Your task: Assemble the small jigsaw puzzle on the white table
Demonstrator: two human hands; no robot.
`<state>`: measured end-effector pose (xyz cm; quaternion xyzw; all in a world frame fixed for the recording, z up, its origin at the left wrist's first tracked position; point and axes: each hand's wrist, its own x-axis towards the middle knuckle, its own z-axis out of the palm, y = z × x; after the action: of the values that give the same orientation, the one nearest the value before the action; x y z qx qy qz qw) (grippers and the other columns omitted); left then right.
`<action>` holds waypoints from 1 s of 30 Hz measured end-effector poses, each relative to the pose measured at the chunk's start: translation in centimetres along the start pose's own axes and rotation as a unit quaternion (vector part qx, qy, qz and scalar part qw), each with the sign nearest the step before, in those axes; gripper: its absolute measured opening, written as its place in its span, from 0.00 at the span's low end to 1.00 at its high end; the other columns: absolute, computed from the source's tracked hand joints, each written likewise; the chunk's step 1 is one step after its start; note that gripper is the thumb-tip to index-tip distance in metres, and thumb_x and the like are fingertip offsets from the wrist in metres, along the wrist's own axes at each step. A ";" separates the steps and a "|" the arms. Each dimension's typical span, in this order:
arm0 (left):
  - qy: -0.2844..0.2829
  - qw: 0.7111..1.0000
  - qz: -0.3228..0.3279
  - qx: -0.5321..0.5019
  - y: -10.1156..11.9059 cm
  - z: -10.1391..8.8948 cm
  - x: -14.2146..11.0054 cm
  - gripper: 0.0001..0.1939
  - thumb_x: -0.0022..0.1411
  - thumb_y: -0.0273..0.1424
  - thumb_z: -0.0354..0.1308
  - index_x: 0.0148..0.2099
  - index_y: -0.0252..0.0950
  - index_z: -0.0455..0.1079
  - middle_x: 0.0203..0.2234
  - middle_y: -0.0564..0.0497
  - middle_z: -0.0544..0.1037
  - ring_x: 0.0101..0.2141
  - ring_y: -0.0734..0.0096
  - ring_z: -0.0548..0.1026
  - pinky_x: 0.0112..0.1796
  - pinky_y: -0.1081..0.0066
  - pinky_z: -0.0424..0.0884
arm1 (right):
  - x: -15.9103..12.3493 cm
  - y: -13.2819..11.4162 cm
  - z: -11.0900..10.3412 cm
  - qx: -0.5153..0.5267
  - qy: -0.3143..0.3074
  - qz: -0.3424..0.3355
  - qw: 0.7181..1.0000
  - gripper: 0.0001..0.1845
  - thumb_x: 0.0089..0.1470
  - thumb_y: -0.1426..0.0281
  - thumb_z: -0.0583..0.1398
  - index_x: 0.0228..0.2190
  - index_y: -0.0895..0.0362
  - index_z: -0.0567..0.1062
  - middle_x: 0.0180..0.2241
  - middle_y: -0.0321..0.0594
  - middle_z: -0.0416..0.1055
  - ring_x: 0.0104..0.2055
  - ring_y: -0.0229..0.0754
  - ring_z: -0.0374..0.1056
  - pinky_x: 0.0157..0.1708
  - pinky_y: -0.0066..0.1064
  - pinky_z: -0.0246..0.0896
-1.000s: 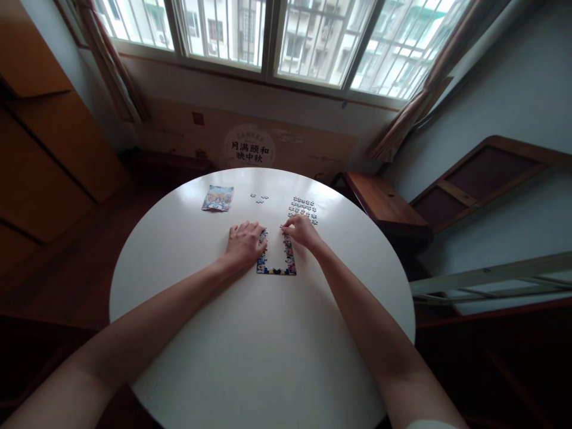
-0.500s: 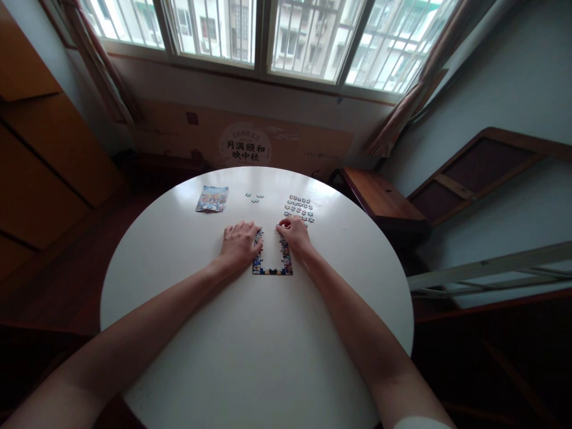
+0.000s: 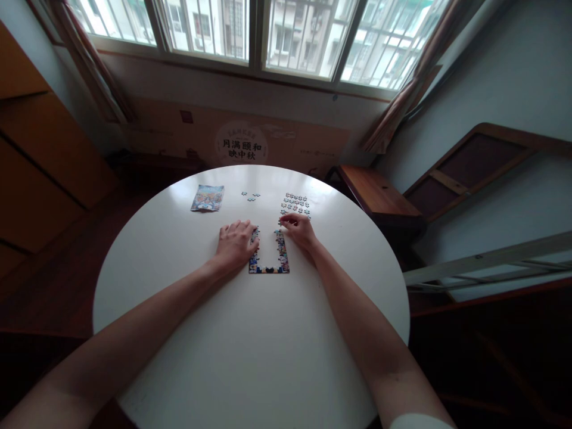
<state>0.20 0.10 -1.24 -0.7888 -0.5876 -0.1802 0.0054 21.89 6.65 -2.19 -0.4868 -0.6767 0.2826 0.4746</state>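
Note:
A partly joined jigsaw puzzle (image 3: 269, 270) lies on the white round table, its bottom edge and two side strips framing a bare middle. My left hand (image 3: 236, 241) rests palm down at the puzzle's left strip, fingers loosely stretched and thumb on the pieces. My right hand (image 3: 300, 229) is just above the right strip's top end, beside the loose pieces. Its thumb and forefinger are pinched at a small puzzle piece (image 3: 280, 222). Loose puzzle pieces (image 3: 295, 201) lie in rows beyond this hand, which hides some of them.
A few more puzzle pieces (image 3: 251, 196) lie near the far side of the table (image 3: 250, 345). To their left is a printed picture packet (image 3: 208, 198). A wooden chair (image 3: 379, 190) stands beyond the table's right edge, below a barred window (image 3: 295, 36).
My right hand has shifted slightly up and right from the puzzle's right strip toward the loose pieces. My left hand stays on the left strip. The whole view has shifted a little.

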 end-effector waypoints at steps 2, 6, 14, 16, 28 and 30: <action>-0.002 1.000 0.000 -0.002 0.0 0.0 0.0 0.19 0.65 0.40 0.48 0.55 0.43 0.68 0.59 0.48 0.68 0.59 0.55 0.62 0.56 0.53 0.54 | 0.0 0.3 -0.1 0.007 -0.008 0.002 1.000 0.05 0.45 0.71 0.63 0.28 0.58 0.79 0.28 0.40 0.77 0.28 0.38 0.68 0.32 0.31 0.64; -0.002 1.000 0.000 -0.003 0.0 0.0 0.0 0.19 0.65 0.40 0.48 0.55 0.43 0.68 0.59 0.47 0.69 0.59 0.56 0.62 0.56 0.53 0.54 | -0.2 0.2 0.0 -0.014 -0.021 -0.005 1.000 0.06 0.46 0.71 0.62 0.28 0.58 0.80 0.29 0.40 0.78 0.31 0.39 0.70 0.33 0.30 0.65; -0.003 1.000 -0.001 -0.001 0.1 -0.1 0.0 0.19 0.65 0.40 0.48 0.55 0.44 0.68 0.59 0.48 0.69 0.59 0.56 0.62 0.56 0.54 0.54 | -0.5 -0.7 0.0 -0.067 -0.050 0.005 0.996 0.08 0.48 0.71 0.61 0.30 0.57 0.81 0.31 0.40 0.78 0.32 0.38 0.69 0.36 0.30 0.65; -0.003 1.000 -0.003 0.000 0.1 0.0 0.0 0.19 0.65 0.41 0.48 0.55 0.44 0.68 0.59 0.48 0.68 0.59 0.57 0.62 0.57 0.54 0.54 | -0.5 -0.8 -0.1 -0.076 -0.054 0.002 0.996 0.08 0.48 0.71 0.61 0.30 0.57 0.81 0.32 0.40 0.78 0.33 0.38 0.69 0.36 0.30 0.65; 0.004 1.000 0.005 -0.002 0.0 0.0 0.0 0.19 0.65 0.40 0.48 0.55 0.43 0.68 0.58 0.47 0.69 0.58 0.56 0.63 0.56 0.53 0.55 | -0.5 -0.5 0.2 -0.143 -0.049 -0.024 0.988 0.08 0.50 0.74 0.61 0.31 0.57 0.81 0.31 0.39 0.73 0.31 0.36 0.65 0.37 0.29 0.63; 0.003 1.000 0.004 -0.001 0.0 0.0 0.0 0.19 0.65 0.40 0.48 0.55 0.43 0.68 0.58 0.47 0.69 0.59 0.56 0.63 0.56 0.53 0.55 | -0.5 -0.6 0.2 -0.143 -0.049 -0.021 0.988 0.08 0.50 0.74 0.61 0.31 0.56 0.81 0.31 0.39 0.73 0.30 0.36 0.65 0.37 0.29 0.64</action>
<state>0.21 0.10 -1.22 -0.7908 -0.5840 -0.1831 0.0065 21.54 5.96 -1.98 -0.5209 -0.7427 0.1965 0.3720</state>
